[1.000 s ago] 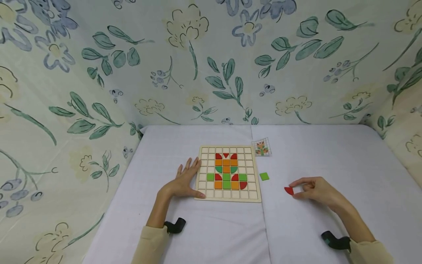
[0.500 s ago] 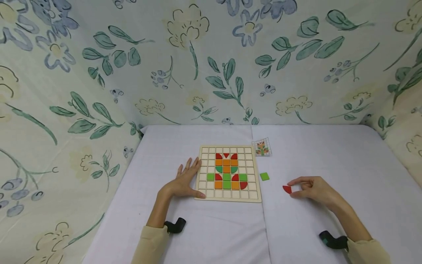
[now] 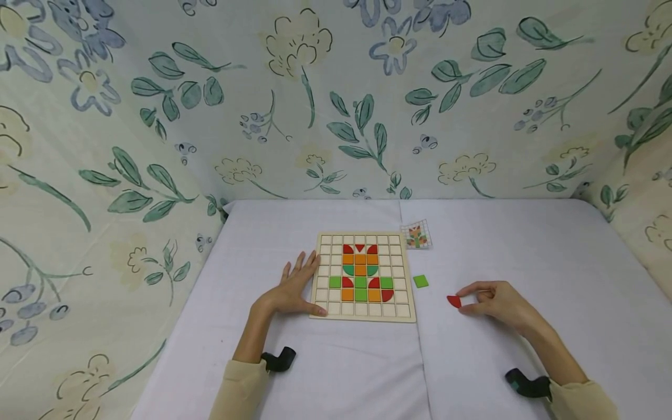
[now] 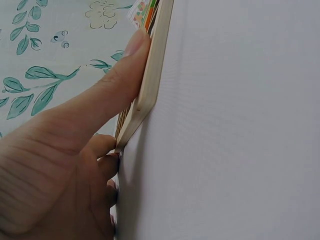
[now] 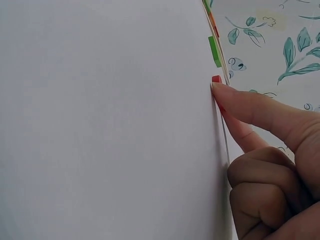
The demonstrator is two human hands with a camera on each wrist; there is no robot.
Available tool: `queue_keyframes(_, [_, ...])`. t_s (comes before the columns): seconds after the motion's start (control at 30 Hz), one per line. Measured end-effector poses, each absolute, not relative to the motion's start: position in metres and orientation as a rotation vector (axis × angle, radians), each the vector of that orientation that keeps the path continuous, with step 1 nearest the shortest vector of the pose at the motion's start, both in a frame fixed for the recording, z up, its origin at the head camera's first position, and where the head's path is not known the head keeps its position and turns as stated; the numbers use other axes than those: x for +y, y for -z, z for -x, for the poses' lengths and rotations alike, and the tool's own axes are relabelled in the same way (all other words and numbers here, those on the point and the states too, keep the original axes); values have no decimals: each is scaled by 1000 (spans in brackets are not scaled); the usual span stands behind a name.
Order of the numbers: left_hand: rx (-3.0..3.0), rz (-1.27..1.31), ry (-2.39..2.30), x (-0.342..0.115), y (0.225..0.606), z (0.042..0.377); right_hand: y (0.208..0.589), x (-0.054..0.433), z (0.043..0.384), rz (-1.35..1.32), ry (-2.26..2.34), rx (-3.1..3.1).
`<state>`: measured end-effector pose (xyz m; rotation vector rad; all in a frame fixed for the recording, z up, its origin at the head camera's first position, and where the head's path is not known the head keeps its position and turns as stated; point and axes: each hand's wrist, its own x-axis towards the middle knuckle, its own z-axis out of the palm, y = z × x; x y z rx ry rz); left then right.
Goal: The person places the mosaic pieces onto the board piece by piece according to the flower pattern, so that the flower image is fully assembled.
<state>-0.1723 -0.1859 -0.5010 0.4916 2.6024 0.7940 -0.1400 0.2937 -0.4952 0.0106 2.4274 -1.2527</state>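
Observation:
A square wooden grid board [image 3: 367, 318] lies on the white cloth. Its inlaid red, orange and green tiles form a flower-like pattern. My left hand [image 3: 286, 293] lies along the board's left side with fingers spread; in the left wrist view the thumb [image 4: 120, 75] presses on the frame near a corner. To the right of the board, my right hand [image 3: 505, 302] pinches a red quarter-round tile [image 3: 454, 301] between thumb and index finger. The right wrist view shows just a red edge of it, low over the cloth, with the other fingers curled into the palm.
A loose green square tile [image 3: 421, 281] sits between the board and my right hand. At the board's upper right corner is a small clear card [image 3: 417, 235] printed with a gridded flower. Floral fabric [image 3: 336, 105] hangs behind the table.
My right hand has slid slightly left toward the board with the red tile between its fingertips. The left hand and the board have stayed put.

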Motion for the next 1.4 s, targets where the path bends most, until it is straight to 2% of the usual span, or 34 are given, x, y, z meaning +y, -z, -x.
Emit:
queue_keyframes(0.87, [2604, -480, -783, -186, 502, 173, 491, 278, 145, -68, 1218, 2538])
queue_keyframes(1.4, [2602, -479, -776, -186, 502, 173, 487, 228, 150, 56, 1333, 2510])
